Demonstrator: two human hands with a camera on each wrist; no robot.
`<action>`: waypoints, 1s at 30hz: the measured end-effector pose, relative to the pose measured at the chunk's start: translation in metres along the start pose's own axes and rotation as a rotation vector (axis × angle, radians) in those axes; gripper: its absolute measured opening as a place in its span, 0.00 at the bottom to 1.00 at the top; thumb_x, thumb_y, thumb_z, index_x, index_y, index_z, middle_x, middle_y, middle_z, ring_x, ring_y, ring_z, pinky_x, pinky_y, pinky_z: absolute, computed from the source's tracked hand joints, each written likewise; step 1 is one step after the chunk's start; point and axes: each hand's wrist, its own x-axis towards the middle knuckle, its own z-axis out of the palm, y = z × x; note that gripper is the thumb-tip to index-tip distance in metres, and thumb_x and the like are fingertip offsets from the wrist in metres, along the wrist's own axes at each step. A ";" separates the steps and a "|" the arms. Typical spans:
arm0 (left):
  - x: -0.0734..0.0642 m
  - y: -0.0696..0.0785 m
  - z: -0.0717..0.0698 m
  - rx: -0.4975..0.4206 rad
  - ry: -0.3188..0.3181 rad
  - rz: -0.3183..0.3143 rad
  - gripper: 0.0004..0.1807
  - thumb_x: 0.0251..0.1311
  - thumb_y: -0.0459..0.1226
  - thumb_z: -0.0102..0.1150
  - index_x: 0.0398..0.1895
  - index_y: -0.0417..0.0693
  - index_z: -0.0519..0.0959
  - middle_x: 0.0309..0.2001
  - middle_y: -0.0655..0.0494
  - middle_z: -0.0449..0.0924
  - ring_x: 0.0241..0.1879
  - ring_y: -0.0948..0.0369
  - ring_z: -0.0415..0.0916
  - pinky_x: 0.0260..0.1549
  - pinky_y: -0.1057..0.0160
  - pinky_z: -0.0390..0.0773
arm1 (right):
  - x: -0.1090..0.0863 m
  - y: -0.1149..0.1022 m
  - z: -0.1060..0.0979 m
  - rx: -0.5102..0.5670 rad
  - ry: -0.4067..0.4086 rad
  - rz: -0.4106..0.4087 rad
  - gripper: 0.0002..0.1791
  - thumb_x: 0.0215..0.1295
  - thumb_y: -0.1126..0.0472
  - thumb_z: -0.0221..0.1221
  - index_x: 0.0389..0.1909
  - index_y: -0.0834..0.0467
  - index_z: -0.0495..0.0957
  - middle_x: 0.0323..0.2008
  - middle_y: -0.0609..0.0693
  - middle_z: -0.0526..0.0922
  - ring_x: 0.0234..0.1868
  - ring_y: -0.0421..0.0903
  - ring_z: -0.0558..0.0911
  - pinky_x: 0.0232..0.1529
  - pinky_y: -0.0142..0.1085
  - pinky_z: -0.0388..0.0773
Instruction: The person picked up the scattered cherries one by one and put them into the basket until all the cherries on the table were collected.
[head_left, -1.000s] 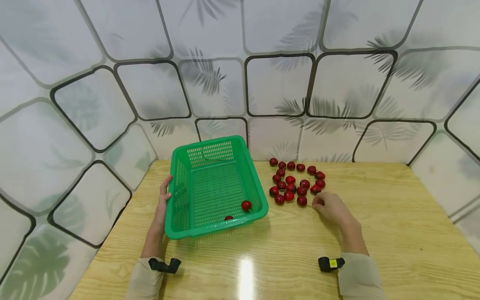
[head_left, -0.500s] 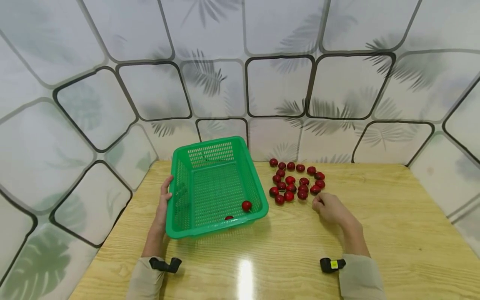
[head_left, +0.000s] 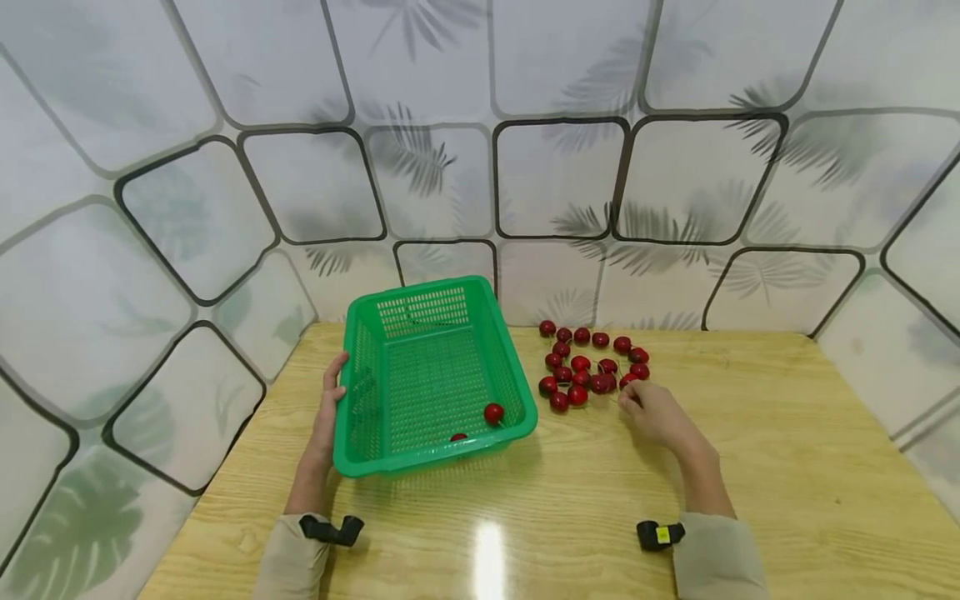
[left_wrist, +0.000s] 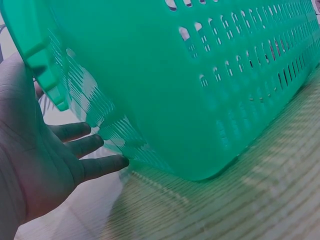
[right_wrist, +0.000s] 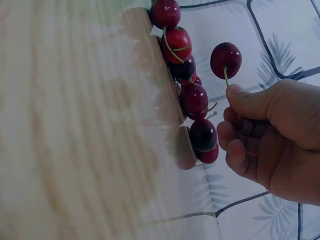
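My right hand pinches the stem of a dark red cherry between thumb and fingertip. In the right wrist view that cherry is held apart from the row of cherries. The head view shows it overlapping the near side of a cherry group. A green plastic basket with slotted walls stands to the left. Inside it, one cherry lies near the right front corner, and another is partly hidden by the front rim. My left hand touches the basket's left side, its visible fingers straight and spread.
The wooden table ends at a patterned wall covering just behind the basket and cherries. Several loose cherries lie close together right of the basket, some with stems. Each wrist bears a small black camera.
The cherry held by its stem has moved away from me, towards the group. My right hand has shifted slightly left. The left hand and basket stay nearly still.
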 end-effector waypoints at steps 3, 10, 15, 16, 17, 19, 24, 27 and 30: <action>0.000 -0.001 0.000 0.003 -0.005 -0.002 0.31 0.76 0.43 0.25 0.80 0.57 0.40 0.79 0.50 0.29 0.70 0.51 0.42 0.55 0.66 0.59 | 0.000 -0.003 0.000 0.016 0.029 -0.002 0.08 0.75 0.67 0.49 0.40 0.67 0.74 0.33 0.58 0.77 0.30 0.48 0.70 0.33 0.41 0.69; 0.001 -0.003 -0.002 -0.006 -0.012 0.002 0.31 0.77 0.44 0.25 0.80 0.57 0.40 0.79 0.52 0.30 0.71 0.51 0.41 0.55 0.67 0.60 | 0.001 -0.019 -0.004 0.043 0.102 -0.056 0.08 0.75 0.66 0.49 0.41 0.67 0.75 0.28 0.55 0.75 0.27 0.46 0.69 0.29 0.37 0.67; 0.000 -0.003 -0.003 -0.005 -0.012 0.016 0.31 0.76 0.43 0.25 0.80 0.57 0.41 0.79 0.50 0.29 0.71 0.51 0.41 0.55 0.67 0.59 | 0.003 -0.042 -0.005 0.043 0.144 -0.106 0.07 0.75 0.65 0.51 0.38 0.65 0.75 0.26 0.53 0.73 0.25 0.45 0.68 0.28 0.37 0.66; 0.001 -0.003 -0.003 -0.006 -0.010 0.015 0.31 0.76 0.43 0.25 0.80 0.57 0.41 0.79 0.49 0.29 0.71 0.51 0.42 0.55 0.67 0.59 | 0.004 -0.047 -0.005 0.044 0.153 -0.118 0.07 0.75 0.65 0.51 0.38 0.64 0.75 0.26 0.52 0.72 0.25 0.45 0.67 0.28 0.37 0.66; 0.001 -0.002 -0.002 -0.007 -0.007 0.013 0.31 0.76 0.43 0.25 0.80 0.57 0.41 0.79 0.50 0.30 0.70 0.52 0.43 0.55 0.67 0.59 | 0.005 -0.051 -0.004 0.048 0.161 -0.130 0.07 0.74 0.66 0.52 0.38 0.64 0.75 0.27 0.51 0.72 0.26 0.45 0.67 0.29 0.37 0.66; 0.001 -0.002 -0.001 -0.011 -0.001 0.009 0.31 0.76 0.43 0.25 0.80 0.57 0.41 0.79 0.50 0.31 0.68 0.54 0.45 0.54 0.66 0.60 | 0.006 -0.062 -0.002 0.063 0.170 -0.169 0.06 0.74 0.67 0.52 0.37 0.64 0.75 0.27 0.51 0.71 0.27 0.46 0.67 0.30 0.38 0.66; 0.002 -0.003 0.001 -0.003 -0.006 0.007 0.31 0.75 0.42 0.25 0.80 0.56 0.40 0.79 0.50 0.30 0.69 0.53 0.44 0.55 0.66 0.59 | 0.008 -0.087 0.010 0.055 0.164 -0.241 0.05 0.73 0.67 0.53 0.36 0.63 0.75 0.29 0.51 0.72 0.29 0.45 0.69 0.32 0.38 0.68; 0.002 -0.004 -0.001 0.002 -0.008 0.016 0.31 0.75 0.41 0.25 0.80 0.56 0.41 0.79 0.49 0.30 0.70 0.52 0.43 0.56 0.67 0.58 | 0.011 -0.102 0.020 0.009 0.135 -0.261 0.05 0.73 0.65 0.54 0.37 0.61 0.76 0.30 0.49 0.73 0.29 0.44 0.69 0.32 0.37 0.69; 0.001 -0.003 -0.002 0.002 -0.010 0.013 0.31 0.75 0.42 0.25 0.80 0.57 0.41 0.79 0.49 0.31 0.68 0.53 0.45 0.54 0.67 0.60 | 0.013 -0.114 0.029 -0.043 0.101 -0.286 0.05 0.73 0.63 0.54 0.37 0.60 0.76 0.32 0.48 0.74 0.30 0.43 0.70 0.33 0.37 0.70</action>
